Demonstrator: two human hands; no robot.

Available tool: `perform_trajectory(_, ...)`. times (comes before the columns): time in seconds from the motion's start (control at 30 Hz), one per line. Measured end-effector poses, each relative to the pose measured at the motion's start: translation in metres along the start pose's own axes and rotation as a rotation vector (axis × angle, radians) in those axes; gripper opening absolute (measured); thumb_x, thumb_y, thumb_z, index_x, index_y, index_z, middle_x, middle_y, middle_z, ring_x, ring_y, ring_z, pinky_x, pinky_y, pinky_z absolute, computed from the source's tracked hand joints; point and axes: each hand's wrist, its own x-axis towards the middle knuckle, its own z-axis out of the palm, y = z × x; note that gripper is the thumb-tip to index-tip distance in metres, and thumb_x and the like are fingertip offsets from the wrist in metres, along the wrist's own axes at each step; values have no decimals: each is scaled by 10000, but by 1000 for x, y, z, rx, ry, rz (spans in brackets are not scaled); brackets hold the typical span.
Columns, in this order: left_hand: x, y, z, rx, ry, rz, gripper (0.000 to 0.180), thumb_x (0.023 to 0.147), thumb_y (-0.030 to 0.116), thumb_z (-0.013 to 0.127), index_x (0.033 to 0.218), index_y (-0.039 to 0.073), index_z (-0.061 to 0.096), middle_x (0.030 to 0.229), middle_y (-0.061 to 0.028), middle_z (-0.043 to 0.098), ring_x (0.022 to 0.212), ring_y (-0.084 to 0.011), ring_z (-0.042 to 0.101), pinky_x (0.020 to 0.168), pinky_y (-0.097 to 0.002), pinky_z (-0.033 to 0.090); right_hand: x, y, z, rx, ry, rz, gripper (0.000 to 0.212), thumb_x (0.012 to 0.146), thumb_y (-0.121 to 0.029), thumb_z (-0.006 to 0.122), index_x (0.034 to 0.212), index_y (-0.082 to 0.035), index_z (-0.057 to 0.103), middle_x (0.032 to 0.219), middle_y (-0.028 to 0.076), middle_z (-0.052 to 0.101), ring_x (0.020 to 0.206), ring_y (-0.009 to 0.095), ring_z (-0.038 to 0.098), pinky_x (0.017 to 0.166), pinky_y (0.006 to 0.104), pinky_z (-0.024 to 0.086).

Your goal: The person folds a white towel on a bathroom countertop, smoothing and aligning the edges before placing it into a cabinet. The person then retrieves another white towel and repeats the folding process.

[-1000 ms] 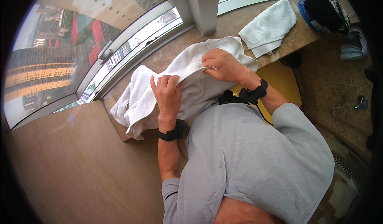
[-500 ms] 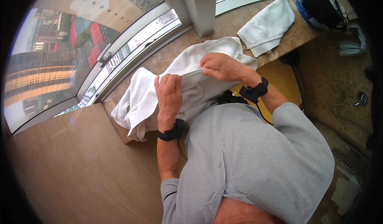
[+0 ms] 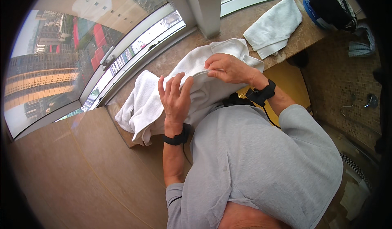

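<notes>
A large white towel (image 3: 149, 110) lies bunched along the stone window ledge, its near side hanging over the front edge. My right hand (image 3: 232, 69) pinches the towel's raised edge between thumb and fingers near the middle. Over the towel to the left is my left hand (image 3: 176, 100), its fingers apart and slightly bent; I cannot tell whether the fingertips touch the cloth. Black bands with a cable circle both wrists. Farther right on the ledge rests a smaller folded white towel (image 3: 274, 27), apart from my hands.
The stone ledge (image 3: 185, 47) runs below a window with a grey frame (image 3: 204, 8). A dark blue and black bag (image 3: 328, 8) stands at its far right end. Under the ledge shows a yellow panel (image 3: 292, 82). A mosaic tile wall (image 3: 339, 82) is on the right.
My left hand has loosened from the towel's edge, its fingers spreading apart, and shifted slightly right. The right hand keeps its pinch in nearly the same place.
</notes>
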Motion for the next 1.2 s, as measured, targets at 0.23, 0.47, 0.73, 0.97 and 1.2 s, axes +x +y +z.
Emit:
perform_trajectory(0.23, -3, 1, 5, 34, -44, 20, 252, 900, 76, 799, 1139, 146, 763, 1238, -29, 692, 1107, -233, 689, 1222, -571, 390, -1, 0, 1, -4, 26, -8, 223, 996, -202, 752, 991, 21, 759, 1111, 132, 755, 1047, 345, 707, 929, 429, 558)
perform_trajectory(0.47, 1, 8, 8, 67, -81, -93, 341, 887, 140, 848, 1207, 139, 731, 1226, -27, 685, 1140, -239, 676, 1206, -580, 391, -2, -5, 0, 4, 14, 0, 208, 980, -188, 769, 975, 19, 766, 1121, 129, 761, 1058, 345, 713, 938, 422, 560)
perform_trajectory(0.73, 5, 8, 4, -110, -185, -142, 244, 872, 60, 828, 1023, 71, 638, 1142, -85, 703, 1049, -318, 667, 1079, -537, 485, -7, -8, 4, -31, 58, -29, 184, 962, -175, 787, 958, 8, 770, 1137, 121, 762, 1094, 332, 706, 971, 427, 551)
perform_trajectory(0.97, 4, 11, -4, -149, -229, -226, 209, 844, -56, 762, 1000, 35, 657, 956, -129, 700, 921, -369, 675, 878, -465, 545, -12, -4, 7, -64, 52, -102, 158, 933, -158, 814, 936, -9, 761, 1182, 102, 744, 1138, 330, 687, 1011, 438, 543)
perform_trajectory(1.2, 2, 9, -8, -110, -152, -296, 300, 850, -83, 748, 1119, 49, 755, 904, -109, 682, 894, -356, 680, 821, -448, 551, -22, 0, 4, -13, 11, -6, 162, 962, -191, 811, 978, -34, 773, 1184, 99, 736, 1156, 331, 676, 1028, 444, 537)
